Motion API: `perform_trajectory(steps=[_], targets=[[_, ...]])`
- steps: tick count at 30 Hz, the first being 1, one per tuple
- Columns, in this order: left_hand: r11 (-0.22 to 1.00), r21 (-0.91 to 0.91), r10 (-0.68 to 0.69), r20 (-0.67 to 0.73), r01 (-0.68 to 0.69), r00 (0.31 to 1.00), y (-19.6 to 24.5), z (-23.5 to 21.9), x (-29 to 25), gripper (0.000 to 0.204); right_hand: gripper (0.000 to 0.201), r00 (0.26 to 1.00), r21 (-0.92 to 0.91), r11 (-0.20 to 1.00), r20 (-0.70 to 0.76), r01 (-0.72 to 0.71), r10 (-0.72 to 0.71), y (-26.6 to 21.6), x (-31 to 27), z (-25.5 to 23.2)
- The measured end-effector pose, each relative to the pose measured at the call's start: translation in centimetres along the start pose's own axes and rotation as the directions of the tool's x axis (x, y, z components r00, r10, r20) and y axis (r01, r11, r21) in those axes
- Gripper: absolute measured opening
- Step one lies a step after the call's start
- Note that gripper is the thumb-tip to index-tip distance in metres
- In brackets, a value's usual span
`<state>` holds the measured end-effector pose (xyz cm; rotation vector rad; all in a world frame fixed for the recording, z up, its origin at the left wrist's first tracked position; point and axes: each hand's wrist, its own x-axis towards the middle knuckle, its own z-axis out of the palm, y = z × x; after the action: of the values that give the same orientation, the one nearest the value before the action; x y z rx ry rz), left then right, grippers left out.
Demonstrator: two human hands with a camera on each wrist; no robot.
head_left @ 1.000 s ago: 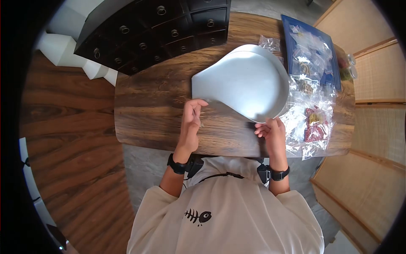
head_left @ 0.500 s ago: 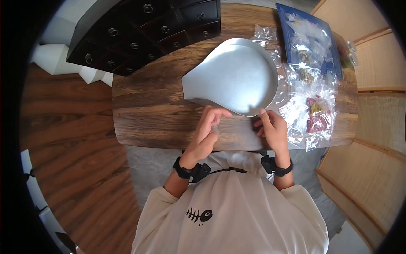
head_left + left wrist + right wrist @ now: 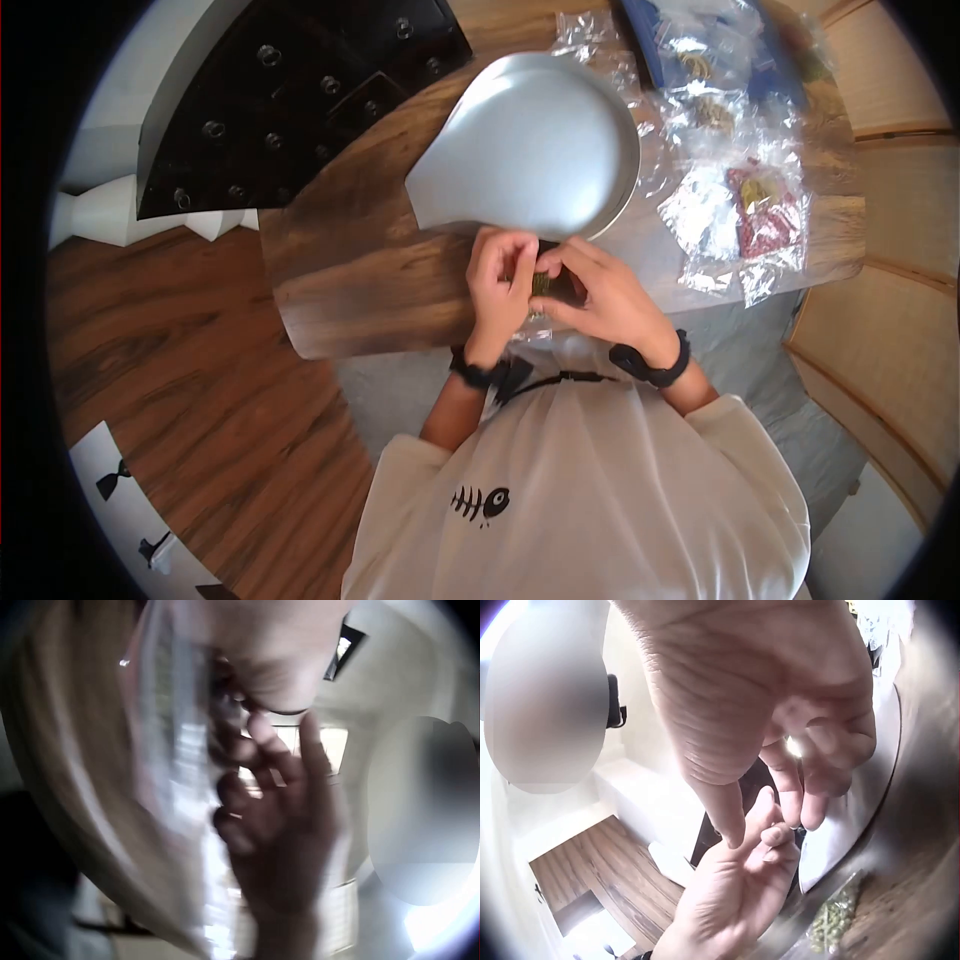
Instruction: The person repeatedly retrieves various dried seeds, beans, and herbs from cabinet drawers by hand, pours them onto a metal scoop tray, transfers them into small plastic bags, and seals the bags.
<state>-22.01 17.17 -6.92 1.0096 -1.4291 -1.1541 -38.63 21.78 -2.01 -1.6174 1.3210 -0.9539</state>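
Right hand (image 3: 612,300) and left hand (image 3: 498,285) have drawn together since the earlier frame. Green-filled clear bag (image 3: 541,284) sits between them; presumably light, soft, slippery, best pinched along its edge. Left hand, curled, appears clamped on it; right grip cannot be told. Both hands angle inward, metal pan (image 3: 530,150) just beyond.

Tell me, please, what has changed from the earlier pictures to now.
The left hand moved right and the right hand left, apparently letting go of the tray; they are now close together. A green bag now shows between them; which hand holds it, I cannot tell. The tray seems shifted slightly left. The drawers stayed.
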Motion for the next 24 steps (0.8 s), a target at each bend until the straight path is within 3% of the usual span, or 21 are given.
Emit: perform_trajectory(steps=[1, 2, 3, 5, 6, 9, 15, 17, 18, 19, 20, 21, 23, 24], targets=[[0.994, 0.106, 0.041, -0.036, -0.037, 0.998, -0.6, 0.0, 0.4, 0.007, 0.038, 0.999, -0.09, 0.995, -0.012, 0.035, -0.036, 0.6, -0.6, 1.1], [0.997, 0.05, 0.072, -0.115, -0.067, 0.991, -0.9, 0.6, 0.6, 0.007, 0.036, 0.997, -0.192, 0.979, -0.029, 0.071, -0.078, 1.3, -0.8, 1.6], [0.996, -0.004, 0.086, -0.191, -0.088, 0.978, -1.0, 1.0, 0.4, 0.008, 0.036, 0.998, -0.182, 0.982, -0.032, 0.046, -0.053, 1.8, -1.4, 2.0], [0.994, 0.032, 0.109, -0.151, -0.105, 0.982, -1.3, 0.6, 0.3, 0.009, 0.037, 0.984, -0.227, 0.958, 0.002, 0.175, -0.18, 2.0, -2.0, 1.8], [0.987, 0.066, 0.153, -0.122, -0.146, 0.981, -1.6, 0.6, 0.5, 0.011, 0.042, 0.979, -0.234, 0.951, 0.064, 0.201, -0.192, 1.8, -2.4, 1.5], [0.996, 0.002, 0.094, -0.114, -0.094, 0.989, -1.4, 0.5, 0.5, 0.012, 0.045, 0.963, -0.213, 0.944, 0.152, 0.253, -0.224, 2.0, -2.7, 1.5], [0.996, -0.045, 0.07, -0.107, -0.075, 0.992, -1.4, 0.1, 0.5, 0.013, 0.013, 0.949, -0.265, 0.912, 0.122, 0.313, -0.291, 3.3, -3.1, 2.6], [0.992, -0.023, 0.123, 0.036, -0.122, 0.992, -1.0, -0.6, 0.2, 0.014, 0.014, 0.943, -0.183, 0.926, 0.1, 0.33, -0.317, 3.8, -3.3, 2.5], [0.998, 0.003, 0.069, 0.12, -0.07, 0.99, -0.3, -1.5, -0.1, 0.018, 0.014, 0.942, -0.185, 0.924, 0.098, 0.335, -0.322, 3.8, -3.3, 2.5], [0.997, 0.0, 0.076, 0.124, -0.077, 0.989, 0.8, -2.4, 0.1, 0.018, 0.014, 0.969, -0.084, 0.966, 0.026, 0.245, -0.244, 3.6, -3.2, 2.4], [0.997, 0.033, 0.065, 0.255, -0.076, 0.965, 2.1, -3.1, 0.5, 0.02, 0.014, 0.987, 0.026, 0.987, -0.037, 0.156, -0.155, 3.3, -3.1, 2.2], [0.995, 0.069, 0.047, 0.381, -0.079, 0.923, 3.1, -3.7, 0.6, 0.021, 0.014, 0.986, 0.023, 0.987, -0.044, 0.159, -0.158, 2.7, -3.0, 1.8], [0.995, 0.082, 0.011, 0.419, -0.05, 0.908, 4.1, -4.3, 0.3, 0.025, 0.015, 0.996, 0.19, 0.979, -0.051, -0.067, 0.078, 1.0, -2.5, 0.9], [0.975, 0.174, 0.048, 0.442, -0.138, 0.896, 4.8, -4.4, 0.3, 0.025, 0.013, 0.996, 0.203, 0.979, -0.08, -0.027, 0.044, 0.6, -2.2, 0.7]])
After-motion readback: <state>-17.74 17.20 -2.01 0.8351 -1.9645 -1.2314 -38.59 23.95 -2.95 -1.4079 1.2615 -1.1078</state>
